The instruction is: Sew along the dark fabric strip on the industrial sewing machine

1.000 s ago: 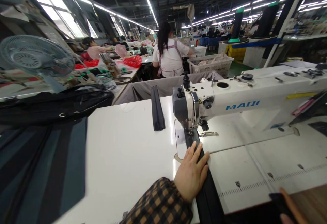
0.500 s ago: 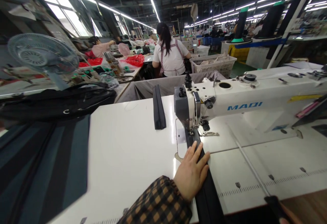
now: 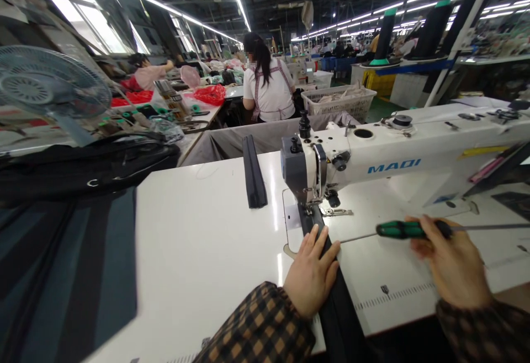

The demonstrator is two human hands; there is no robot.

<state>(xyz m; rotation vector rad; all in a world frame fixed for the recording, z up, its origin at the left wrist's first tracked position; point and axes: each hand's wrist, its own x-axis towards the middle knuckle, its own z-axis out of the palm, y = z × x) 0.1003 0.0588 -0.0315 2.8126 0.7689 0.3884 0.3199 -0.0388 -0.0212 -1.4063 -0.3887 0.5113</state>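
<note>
Worktop (image 3: 199, 252) under white sewing machine (image 3: 393, 159); dark strap (image 3: 337, 308) running lengthwise toward presser foot, pinned flat by open left hand (image 3: 310, 275). Right hand (image 3: 453, 266) clenched around green-handled screwdriver (image 3: 399, 229) — thin shaft aimed left at strap, just beside left fingertips.

Garment factory — sewing machine (image 3: 372, 167), rows of workstations.

Our left hand (image 3: 311, 276) lies flat, fingers spread forward; our right hand (image 3: 449, 263) is raised beside it, fingers curled closed.
</note>
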